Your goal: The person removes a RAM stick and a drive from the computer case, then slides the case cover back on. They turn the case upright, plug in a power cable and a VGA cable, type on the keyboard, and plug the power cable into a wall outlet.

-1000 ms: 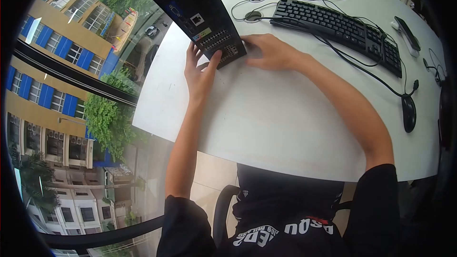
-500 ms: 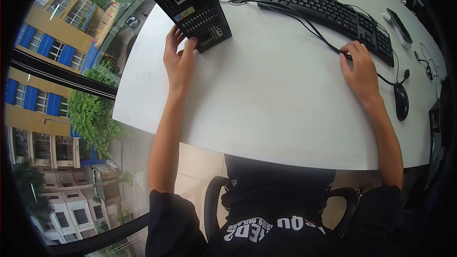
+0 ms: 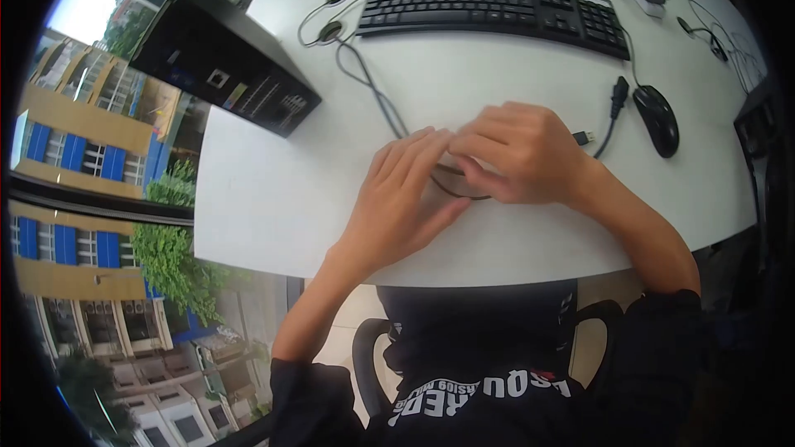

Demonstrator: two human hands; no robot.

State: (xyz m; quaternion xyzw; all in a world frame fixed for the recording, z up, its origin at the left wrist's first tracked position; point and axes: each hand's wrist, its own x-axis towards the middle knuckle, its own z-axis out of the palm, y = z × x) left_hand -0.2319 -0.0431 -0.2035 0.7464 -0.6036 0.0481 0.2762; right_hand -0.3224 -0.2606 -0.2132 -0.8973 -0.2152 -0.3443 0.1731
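Both hands [image 3: 464,174] pinch cable [image 3: 373,95] between them.

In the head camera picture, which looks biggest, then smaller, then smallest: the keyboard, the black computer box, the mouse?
1. Keyboard, the longest.
2. Black computer box, close behind; it runs off the table edge, so this ranking is unsure.
3. Mouse, clearly smallest.

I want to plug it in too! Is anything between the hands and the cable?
No. Both the left hand and the right hand are already on the cable, with nothing visible between them.
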